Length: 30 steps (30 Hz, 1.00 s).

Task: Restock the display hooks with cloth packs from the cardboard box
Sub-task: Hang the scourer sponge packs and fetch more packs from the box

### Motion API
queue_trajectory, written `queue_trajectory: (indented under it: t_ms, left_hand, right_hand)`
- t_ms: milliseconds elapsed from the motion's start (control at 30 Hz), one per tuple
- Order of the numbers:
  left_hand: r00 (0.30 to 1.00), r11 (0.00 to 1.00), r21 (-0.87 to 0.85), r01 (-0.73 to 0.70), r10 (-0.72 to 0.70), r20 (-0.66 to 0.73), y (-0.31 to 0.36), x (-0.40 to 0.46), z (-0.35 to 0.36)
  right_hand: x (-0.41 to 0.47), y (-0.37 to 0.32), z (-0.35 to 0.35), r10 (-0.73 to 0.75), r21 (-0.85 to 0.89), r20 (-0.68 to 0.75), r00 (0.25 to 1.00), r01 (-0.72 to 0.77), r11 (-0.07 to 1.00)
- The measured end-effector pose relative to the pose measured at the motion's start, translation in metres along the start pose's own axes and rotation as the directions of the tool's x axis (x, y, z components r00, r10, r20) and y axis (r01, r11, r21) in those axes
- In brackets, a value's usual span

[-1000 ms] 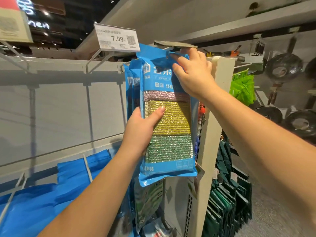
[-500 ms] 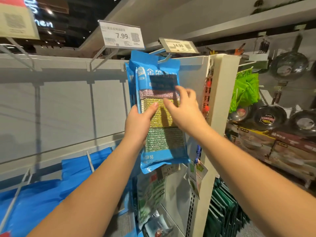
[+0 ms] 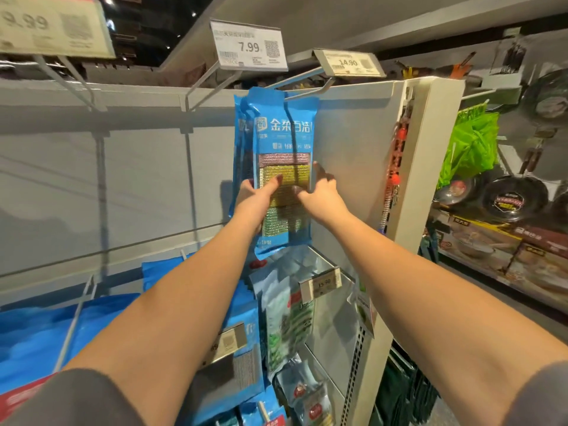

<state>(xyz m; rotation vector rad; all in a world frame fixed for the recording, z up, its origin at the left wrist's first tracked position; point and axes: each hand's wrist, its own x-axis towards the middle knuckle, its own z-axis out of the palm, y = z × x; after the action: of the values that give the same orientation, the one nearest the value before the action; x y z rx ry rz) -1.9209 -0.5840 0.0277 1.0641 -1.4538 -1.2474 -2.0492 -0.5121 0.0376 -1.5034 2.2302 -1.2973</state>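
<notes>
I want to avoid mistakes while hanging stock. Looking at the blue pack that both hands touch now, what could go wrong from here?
1. The front blue cloth pack hangs near the outer end of the hook; it might slide off when the left hand and right hand let go.
2. The hook carries the 14.90 tag, next to a 7.99 tag; the pack may be on the wrong hook.

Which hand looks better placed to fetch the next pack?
Probably the right hand: only its fingertips touch the hanging blue pack. The left hand grips that pack's left edge, thumb across the front.
</notes>
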Motion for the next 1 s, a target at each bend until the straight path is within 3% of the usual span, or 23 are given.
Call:
queue_trajectory:
  t_ms: [133,233,400,533,633,733,867,1000]
  left_hand:
    - [0.995,0.994,0.033,0.104,-0.104,0.009,-0.004,-0.011,-0.014]
    - [0.986,0.982,0.129,0.141,-0.128,-0.104,-0.010,-0.033,-0.035]
    - [0.978,0.962,0.269,0.037,0.020,-0.206,-0.034,-0.120,-0.072]
    - [0.976,0.929,0.370,-0.030,0.107,-0.189,-0.063,-0.225,-0.109]
    - [0.982,0.910,0.413,0.042,0.039,-0.184,-0.104,-0.332,-0.155]
    - [0.966,0.804,0.546,0.233,-0.127,-0.225,-0.148,-0.434,-0.214]
    - [0.880,0.682,0.565,0.464,-0.283,-0.382,-0.189,-0.556,-0.293]
    - [0.755,0.589,0.490,0.642,-0.375,-0.539,-0.221,-0.671,-0.369]
  right_hand:
    - [-0.018,0.005,-0.006,-0.024,-0.056,0.000,1.000,0.024,0.998]
    - [-0.046,0.007,-0.018,-0.031,-0.093,0.056,0.998,0.036,0.995]
    - [-0.122,0.007,-0.031,-0.103,-0.150,0.181,0.978,0.131,0.980]
    - [-0.204,0.013,-0.019,-0.169,-0.158,0.316,0.934,0.227,0.961]
    - [-0.289,0.017,0.011,-0.186,-0.165,0.524,0.831,0.314,0.935]
    - [-0.372,0.013,0.046,-0.177,-0.149,0.689,0.702,0.377,0.914]
    - [-0.472,-0.009,0.101,-0.223,-0.085,0.839,0.496,0.524,0.847]
    - [-0.580,-0.039,0.160,-0.281,0.021,0.901,0.331,0.614,0.789]
